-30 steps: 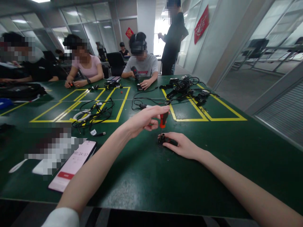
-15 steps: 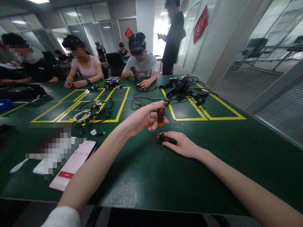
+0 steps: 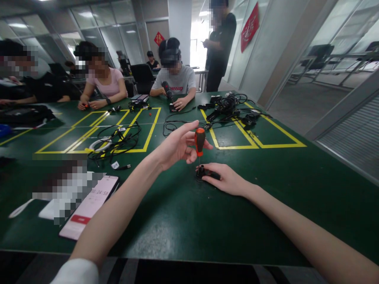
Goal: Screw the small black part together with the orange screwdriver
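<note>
Left fingers [image 3: 190,152] loose (thumb [image 3: 191,126] up)

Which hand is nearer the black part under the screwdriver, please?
Right: the right hand holds the black part; the left hand is higher, at the screwdriver.

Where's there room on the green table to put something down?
The table is mostly bare between the left arm and right arm, and again right of the right hand, nearer than the yellow tape. It's crowded farther back, among black cables; leftward, around the phone; and at the screwdriver.
</note>
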The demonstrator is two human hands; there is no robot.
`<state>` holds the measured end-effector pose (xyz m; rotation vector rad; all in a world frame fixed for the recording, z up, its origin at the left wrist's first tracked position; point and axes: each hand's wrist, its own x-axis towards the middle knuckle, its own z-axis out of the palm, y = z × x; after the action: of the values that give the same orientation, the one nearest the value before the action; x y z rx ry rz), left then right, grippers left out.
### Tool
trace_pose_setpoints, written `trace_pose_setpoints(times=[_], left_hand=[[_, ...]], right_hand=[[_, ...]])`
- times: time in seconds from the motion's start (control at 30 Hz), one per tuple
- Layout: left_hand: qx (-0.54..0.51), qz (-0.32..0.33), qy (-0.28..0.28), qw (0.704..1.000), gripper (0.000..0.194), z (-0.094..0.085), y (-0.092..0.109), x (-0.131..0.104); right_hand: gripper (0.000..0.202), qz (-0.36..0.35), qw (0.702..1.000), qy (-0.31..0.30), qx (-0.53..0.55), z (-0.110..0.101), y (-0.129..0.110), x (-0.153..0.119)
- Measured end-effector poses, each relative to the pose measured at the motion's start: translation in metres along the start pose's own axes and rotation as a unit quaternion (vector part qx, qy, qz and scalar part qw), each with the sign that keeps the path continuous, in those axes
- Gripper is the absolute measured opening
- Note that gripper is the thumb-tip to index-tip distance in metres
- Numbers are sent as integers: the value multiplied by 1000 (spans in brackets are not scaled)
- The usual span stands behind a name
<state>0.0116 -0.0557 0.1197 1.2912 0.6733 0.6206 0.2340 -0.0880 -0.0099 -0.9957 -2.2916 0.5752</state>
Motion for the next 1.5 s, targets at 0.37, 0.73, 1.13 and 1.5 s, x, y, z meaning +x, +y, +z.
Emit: trace_pose_setpoints(times=[0.37, 0.73, 1.13, 1.5], left_hand=[[27, 13, 18, 999, 40, 4, 1, 0], [19, -6, -18, 1000, 55, -4, 0, 3], [37, 27, 5, 999, 45, -4, 0, -1], [16, 19, -6, 1000, 39, -1, 0, 3]], right_hand=[[32, 1, 1000, 2, 3, -1, 0, 0], [29, -5, 1000, 6, -2, 0, -2, 1], [32, -1, 1000, 3, -21, 1, -1, 2], [31, -8, 1000, 9, -7, 0, -1, 1]])
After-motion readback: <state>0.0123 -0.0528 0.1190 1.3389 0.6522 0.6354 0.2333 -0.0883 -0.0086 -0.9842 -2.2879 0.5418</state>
